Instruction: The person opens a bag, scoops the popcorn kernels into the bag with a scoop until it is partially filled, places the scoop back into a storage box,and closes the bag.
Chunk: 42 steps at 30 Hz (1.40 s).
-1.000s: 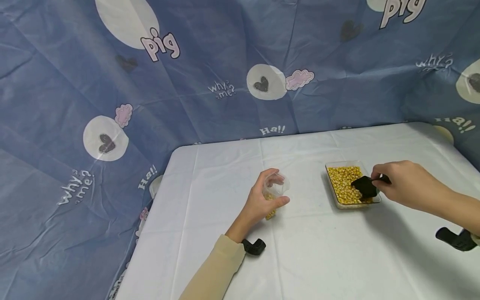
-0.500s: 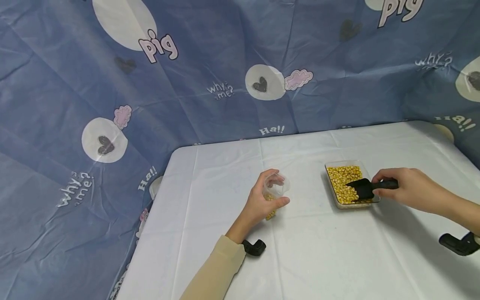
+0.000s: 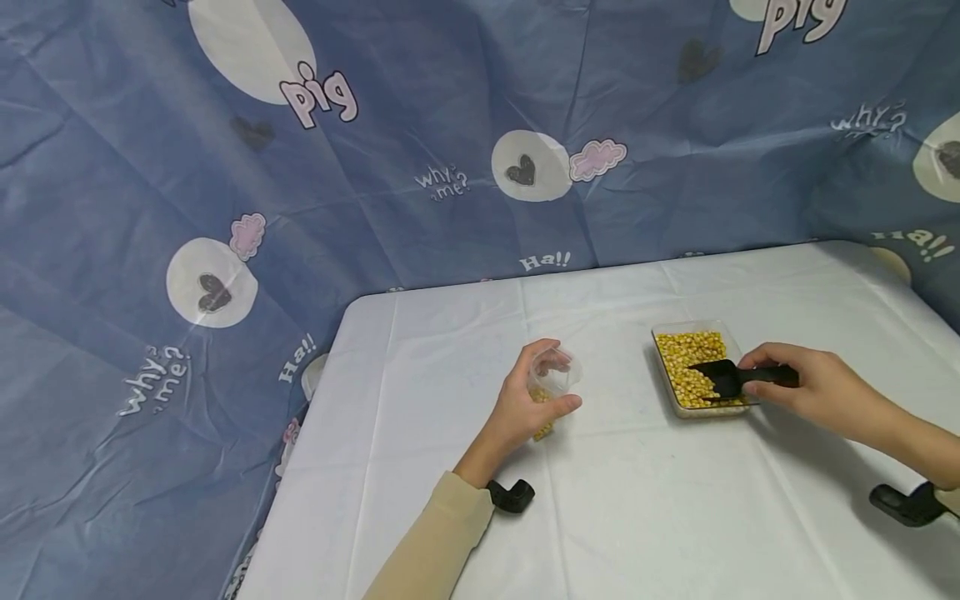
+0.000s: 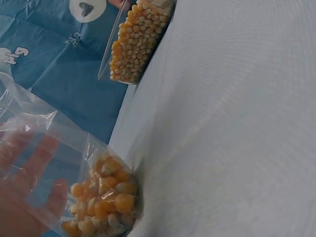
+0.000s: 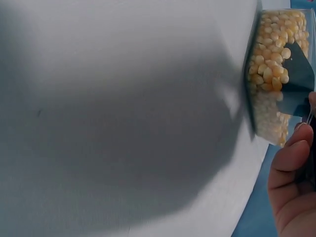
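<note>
"So, where is the black scoop point(image 3: 723, 379)?"

"Over the right-hand part of the clear container point(image 3: 705, 413), its blade among yellow corn kernels point(image 3: 678, 354). The right hand point(image 3: 795, 385) grips the handle, thumb and fingers closing on it from either side."

"Why hold it out past the rim like that?"

"Probably so the blade can lie low while the knuckles stay clear of the corn. How deep its edge sits, I can't tell."

"And the left hand?"

"The left hand point(image 3: 517, 400) is wrapped round a transparent bag point(image 4: 64, 128), thumb one side, fingers the other. I'd judge that spread holds the limp mouth wide; a film so thin would likely sag otherwise."

"What are they made of?"

"The container looks rigid and smooth, squarish with rounded corners, see-through enough to show kernels packed against its wall. The bag is glossy and creased, with a small heap of kernels point(image 4: 103, 202) bulging at its bottom. Each kernel is hard-looking, rounded, amber fading to pale."

"Beneath and behind?"

"A white, faintly woven cloth with fold lines covers the tabletop point(image 3: 637, 517); beyond hangs a wrinkled blue printed sheet point(image 3: 420, 217)."
</note>
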Motion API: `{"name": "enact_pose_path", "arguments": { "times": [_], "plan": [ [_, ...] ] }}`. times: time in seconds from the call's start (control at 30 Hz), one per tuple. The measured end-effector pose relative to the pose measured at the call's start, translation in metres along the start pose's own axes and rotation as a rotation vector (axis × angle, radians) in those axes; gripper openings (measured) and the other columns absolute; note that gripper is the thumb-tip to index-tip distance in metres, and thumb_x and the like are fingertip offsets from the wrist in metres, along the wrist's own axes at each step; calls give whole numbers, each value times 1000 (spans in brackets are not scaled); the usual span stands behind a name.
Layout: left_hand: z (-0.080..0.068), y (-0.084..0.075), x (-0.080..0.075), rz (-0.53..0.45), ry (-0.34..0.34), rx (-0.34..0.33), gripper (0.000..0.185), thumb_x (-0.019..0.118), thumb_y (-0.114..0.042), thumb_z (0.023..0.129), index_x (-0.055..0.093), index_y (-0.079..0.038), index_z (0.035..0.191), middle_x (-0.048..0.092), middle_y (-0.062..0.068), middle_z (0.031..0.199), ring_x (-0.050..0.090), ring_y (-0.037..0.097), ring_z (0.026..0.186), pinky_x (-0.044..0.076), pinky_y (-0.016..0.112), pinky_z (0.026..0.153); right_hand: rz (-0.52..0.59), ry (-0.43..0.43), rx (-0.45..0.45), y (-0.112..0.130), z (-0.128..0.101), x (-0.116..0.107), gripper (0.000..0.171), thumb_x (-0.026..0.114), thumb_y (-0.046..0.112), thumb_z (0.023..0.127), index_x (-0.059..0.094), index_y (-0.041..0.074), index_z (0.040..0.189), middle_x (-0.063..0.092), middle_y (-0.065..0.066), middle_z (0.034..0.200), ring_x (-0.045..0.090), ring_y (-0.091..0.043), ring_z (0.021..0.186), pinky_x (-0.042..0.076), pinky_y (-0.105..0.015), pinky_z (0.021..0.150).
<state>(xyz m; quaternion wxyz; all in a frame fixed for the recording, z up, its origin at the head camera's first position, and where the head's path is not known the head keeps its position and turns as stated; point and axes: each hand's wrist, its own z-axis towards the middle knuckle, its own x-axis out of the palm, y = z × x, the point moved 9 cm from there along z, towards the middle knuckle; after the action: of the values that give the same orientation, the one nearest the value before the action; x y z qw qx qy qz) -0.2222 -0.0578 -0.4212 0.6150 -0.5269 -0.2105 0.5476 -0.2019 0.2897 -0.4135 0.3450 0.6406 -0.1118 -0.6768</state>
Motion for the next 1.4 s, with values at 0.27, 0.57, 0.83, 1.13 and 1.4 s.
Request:
{"name": "enact_pose_path", "arguments": {
  "times": [0.27,0.57,0.83,1.13,1.4],
  "plan": [
    [0,0,-1,7,6,-11,74,79,-45,86,39,-33,147,59,-7,129,52,13,124,38,39,104,-63,-49,-48,5,5,5,25,83,17,85,72,18,107,69,-3,107,59,-5,83,49,-24,61],
    [0,1,-2,21,6,-14,75,80,-43,86,38,-33,147,59,-6,129,53,13,123,39,38,105,-100,-16,-110,12,3,6,25,80,19,89,71,17,112,66,5,103,57,-1,79,49,-26,61],
    [0,1,-3,16,1,-19,74,81,-36,86,38,-34,147,59,-5,129,55,14,121,39,38,105,-60,28,-73,9,-1,7,24,73,23,95,69,17,117,66,3,107,60,-2,76,49,-27,60],
    [-1,-1,-3,16,9,-20,75,80,-35,86,37,-34,147,59,-2,130,55,15,120,40,38,104,-107,-51,-63,7,-10,0,23,75,23,93,70,21,115,67,7,105,58,2,85,50,-26,62],
    [-1,-1,-3,11,10,-22,74,80,-36,86,38,-34,147,58,-3,130,54,15,121,40,38,104,-74,-115,-17,5,-16,-1,23,78,23,91,72,26,113,68,9,105,58,2,85,48,-22,63]
  ]
}}
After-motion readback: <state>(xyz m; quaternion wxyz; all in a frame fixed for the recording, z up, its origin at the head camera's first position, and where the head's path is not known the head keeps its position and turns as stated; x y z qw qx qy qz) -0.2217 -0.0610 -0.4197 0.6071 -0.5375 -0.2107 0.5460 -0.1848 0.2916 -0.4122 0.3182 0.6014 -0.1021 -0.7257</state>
